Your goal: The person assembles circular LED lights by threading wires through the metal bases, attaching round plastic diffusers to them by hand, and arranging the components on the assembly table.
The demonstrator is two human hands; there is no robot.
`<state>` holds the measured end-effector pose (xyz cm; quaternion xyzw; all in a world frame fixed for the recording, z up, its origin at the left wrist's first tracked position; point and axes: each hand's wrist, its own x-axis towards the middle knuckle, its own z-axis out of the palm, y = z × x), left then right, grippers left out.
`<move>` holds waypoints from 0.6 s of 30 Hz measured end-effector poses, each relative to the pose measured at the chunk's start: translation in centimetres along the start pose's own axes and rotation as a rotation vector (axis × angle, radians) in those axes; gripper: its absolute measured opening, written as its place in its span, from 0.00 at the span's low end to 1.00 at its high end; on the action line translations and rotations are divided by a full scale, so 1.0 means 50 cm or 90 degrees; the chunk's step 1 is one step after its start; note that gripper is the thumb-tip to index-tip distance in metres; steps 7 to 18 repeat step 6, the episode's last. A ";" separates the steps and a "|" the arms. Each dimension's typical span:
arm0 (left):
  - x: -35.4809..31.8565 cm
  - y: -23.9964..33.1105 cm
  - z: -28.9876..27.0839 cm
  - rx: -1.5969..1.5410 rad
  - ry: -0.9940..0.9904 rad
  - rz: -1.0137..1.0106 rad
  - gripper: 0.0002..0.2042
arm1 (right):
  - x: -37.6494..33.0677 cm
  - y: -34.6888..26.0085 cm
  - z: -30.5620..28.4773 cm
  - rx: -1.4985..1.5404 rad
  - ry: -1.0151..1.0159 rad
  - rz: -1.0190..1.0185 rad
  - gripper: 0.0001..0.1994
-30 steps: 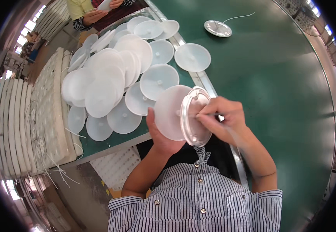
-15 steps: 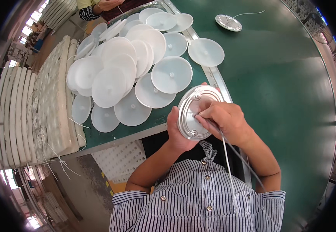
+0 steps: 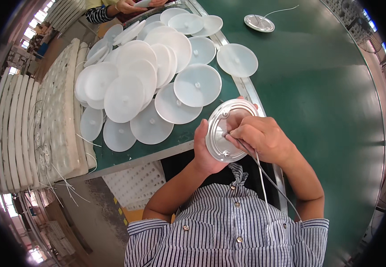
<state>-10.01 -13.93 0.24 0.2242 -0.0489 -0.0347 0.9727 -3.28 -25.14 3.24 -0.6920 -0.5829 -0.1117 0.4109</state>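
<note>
A round, shiny metal disc (image 3: pixel 216 141) with raised rings and small screw-like bosses is tilted up in front of my chest. My left hand (image 3: pixel 205 153) is closed round it from the left, thumb along the rim and fingers behind. My right hand (image 3: pixel 264 137) pinches close to the disc's middle, where its fingertips meet the face. From under that hand a white cable (image 3: pixel 262 182) and a grey cable (image 3: pixel 278 190) trail down over my striped shirt. The right fingers partly hide the pinch and where the cables end.
A heap of translucent white round covers (image 3: pixel 124 99) lies on the green table (image 3: pixel 317 111), left of its metal strip (image 3: pixel 248 86). Another metal disc with a wire (image 3: pixel 259 23) lies far right. White foam trays (image 3: pixel 59 115) stand left. Another person's hands (image 3: pixel 133 6) hold something pale opposite.
The disc has turned slightly in my left hand, while my right fingers stay pinched near its middle. Across the table, the other person's hands have come further into view with a pale piece.
</note>
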 end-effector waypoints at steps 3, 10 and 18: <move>0.001 -0.001 0.002 -0.001 0.005 0.001 0.40 | 0.006 0.001 -0.004 0.005 -0.012 -0.007 0.11; 0.003 0.003 0.002 0.013 -0.034 -0.005 0.41 | 0.007 0.003 -0.011 0.008 -0.055 -0.010 0.10; 0.003 0.003 0.002 0.013 -0.034 -0.005 0.41 | 0.007 0.003 -0.011 0.008 -0.055 -0.010 0.10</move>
